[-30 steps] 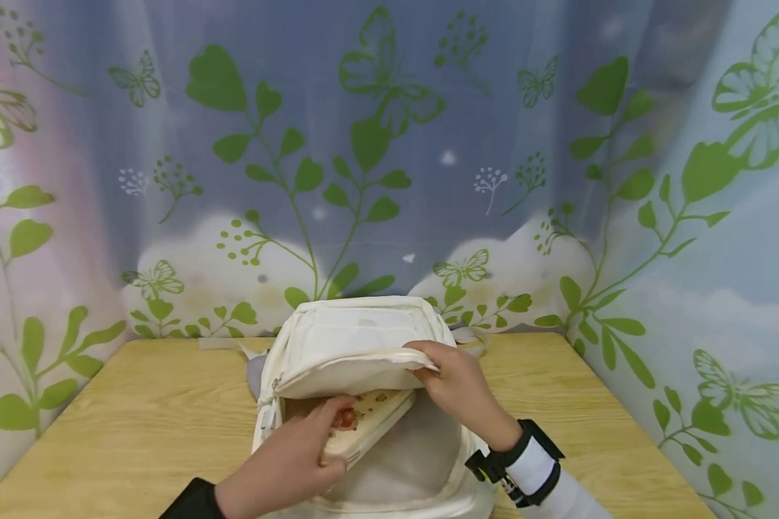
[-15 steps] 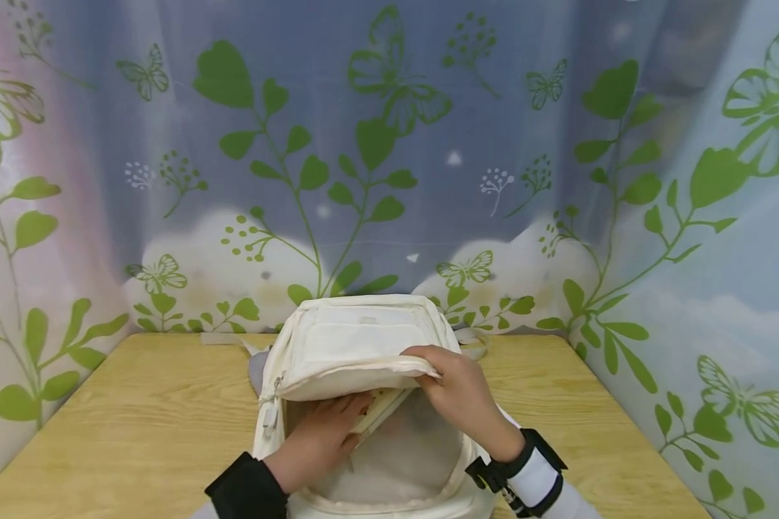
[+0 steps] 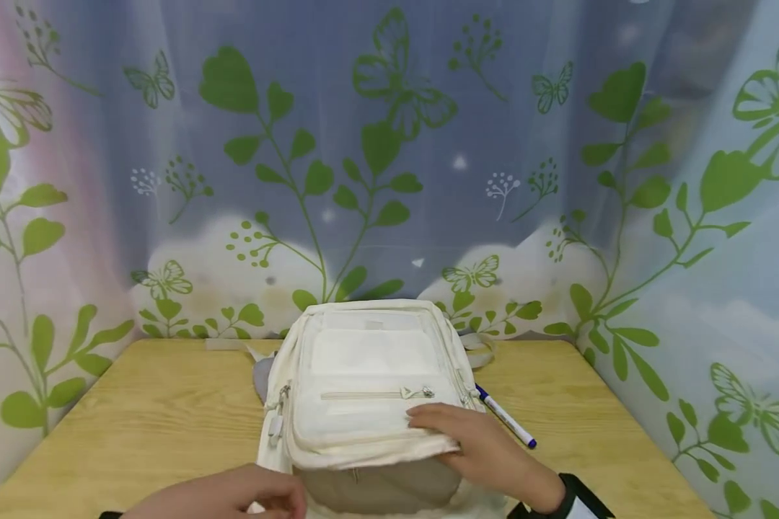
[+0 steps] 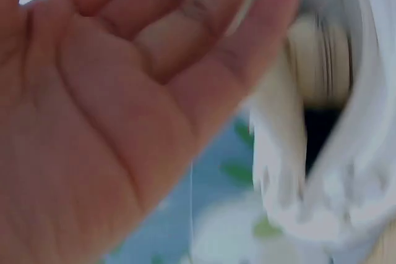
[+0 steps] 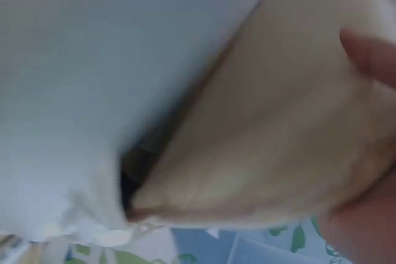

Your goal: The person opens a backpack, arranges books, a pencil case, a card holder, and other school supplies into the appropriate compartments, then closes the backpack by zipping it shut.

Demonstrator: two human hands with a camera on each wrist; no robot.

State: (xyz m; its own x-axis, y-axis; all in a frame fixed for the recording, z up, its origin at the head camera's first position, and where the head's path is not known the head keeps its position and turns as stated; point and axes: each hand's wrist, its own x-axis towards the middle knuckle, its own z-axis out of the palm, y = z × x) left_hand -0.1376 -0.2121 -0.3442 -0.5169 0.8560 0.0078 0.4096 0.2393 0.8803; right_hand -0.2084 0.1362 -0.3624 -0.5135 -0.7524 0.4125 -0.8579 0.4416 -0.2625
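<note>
A cream-white backpack (image 3: 370, 353) stands on the table, its front panel hanging down partway over the gaping main opening. At the panel's lower right edge, my right hand (image 3: 477, 443) grips the fabric, fingers on the outer face. In the right wrist view, a digit presses the flap's beige inner side (image 5: 278, 115). My left hand (image 3: 234, 494) is off the bag at the lower left, holding nothing; the left wrist view shows its palm with fingers extended. Through the opening there, a blurred beige block (image 4: 322, 60) with dark lines along its side sits inside the bag.
A white marker pen with blue ends (image 3: 506, 417) lies on the wooden table (image 3: 182, 396) just right of the backpack. Grey straps (image 3: 477, 349) trail behind the bag. A printed curtain (image 3: 389, 180) with leaves and butterflies surrounds the table's back and sides.
My left hand has come out of the bag, leaving behind the pale box-like item with a red picture. My right hand has lowered the front flap, and the marker now shows.
</note>
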